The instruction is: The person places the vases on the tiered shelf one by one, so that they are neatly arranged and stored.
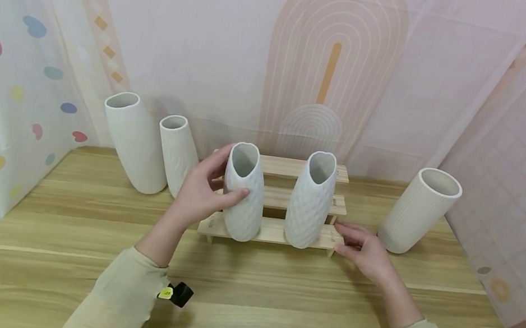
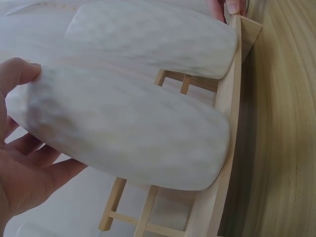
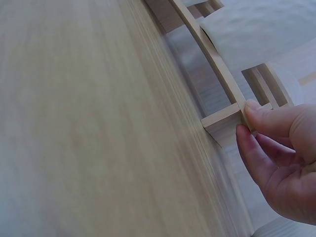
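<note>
My left hand (image 1: 207, 183) grips a white textured vase (image 1: 243, 206) near its top, the thumb across the front and the fingers round the far side. The vase's base sits on the lowest step of a small wooden tiered stand (image 1: 273, 232). A similar dimpled white vase (image 1: 307, 216) stands to the right on that same step, apart from the first. At the step's right end, my right hand (image 1: 366, 253) pinches the board; in the right wrist view the thumb lies on top and fingertips (image 3: 243, 133) below. The stand's two upper steps are partly hidden behind the vases.
Left of the stand are a tall smooth white vase (image 1: 136, 142) and a smaller white vase (image 1: 177, 148), partly behind my left hand. A ribbed white vase (image 1: 419, 213) stands right of my right hand. Patterned curtains (image 1: 200, 35) rise behind the wooden table (image 1: 241, 308).
</note>
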`<action>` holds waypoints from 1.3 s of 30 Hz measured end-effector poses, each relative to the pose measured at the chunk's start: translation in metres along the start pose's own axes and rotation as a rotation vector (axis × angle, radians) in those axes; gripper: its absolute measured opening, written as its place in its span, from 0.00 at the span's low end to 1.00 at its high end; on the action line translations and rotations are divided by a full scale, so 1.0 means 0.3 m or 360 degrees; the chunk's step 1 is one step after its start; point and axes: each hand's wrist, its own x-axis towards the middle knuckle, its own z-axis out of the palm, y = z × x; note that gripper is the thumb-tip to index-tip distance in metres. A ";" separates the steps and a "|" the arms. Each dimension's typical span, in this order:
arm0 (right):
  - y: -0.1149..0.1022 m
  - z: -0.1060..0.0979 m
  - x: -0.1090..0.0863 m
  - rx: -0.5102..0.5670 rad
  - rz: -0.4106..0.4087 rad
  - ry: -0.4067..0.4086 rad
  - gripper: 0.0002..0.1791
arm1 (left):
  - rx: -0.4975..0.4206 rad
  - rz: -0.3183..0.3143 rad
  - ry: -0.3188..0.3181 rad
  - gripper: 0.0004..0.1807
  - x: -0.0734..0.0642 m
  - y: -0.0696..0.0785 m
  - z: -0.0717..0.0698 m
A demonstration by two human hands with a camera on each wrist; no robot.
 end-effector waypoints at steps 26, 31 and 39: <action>0.002 -0.001 0.002 -0.0037 -0.0008 -0.0007 0.24 | -0.0033 0.0174 0.0310 0.32 -0.002 0.053 -0.119; 0.000 -0.001 0.002 -0.0058 -0.0026 -0.0015 0.23 | 0.0200 0.0274 0.0515 0.30 0.027 0.087 -0.199; 0.004 -0.001 0.000 -0.0046 -0.0025 -0.0006 0.23 | 0.0548 0.0005 0.0472 0.36 0.068 0.094 -0.316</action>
